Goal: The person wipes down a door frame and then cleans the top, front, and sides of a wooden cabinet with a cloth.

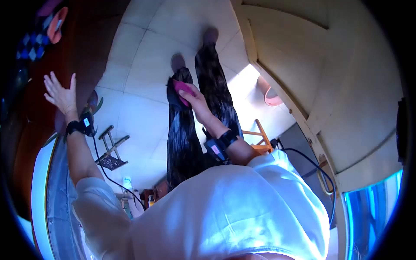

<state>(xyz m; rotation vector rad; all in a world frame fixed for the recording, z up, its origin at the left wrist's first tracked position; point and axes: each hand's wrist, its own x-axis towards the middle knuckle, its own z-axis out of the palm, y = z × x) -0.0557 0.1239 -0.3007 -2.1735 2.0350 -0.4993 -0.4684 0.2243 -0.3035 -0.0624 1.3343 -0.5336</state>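
My left hand [60, 93] is stretched out to the left with its fingers spread and nothing in it. It is in front of a dark reddish-brown wooden surface [37, 97]; whether it touches the wood, I cannot tell. Low in front of my legs, my right hand [193, 99] is closed around a magenta object [183, 92] with a rounded edge. Dark material [173, 96] hangs beside or under this object, and its exact kind is unclear. Both wrists wear black straps with small boxes and cables.
Pale floor tiles [138, 73] lie under my feet. A small folding stool [112, 149] stands at left, a wooden chair [260, 134] at right. A pink bin [272, 96] is near the cream door [320, 78]. Blue-checked cloth [32, 45] shows at upper left.
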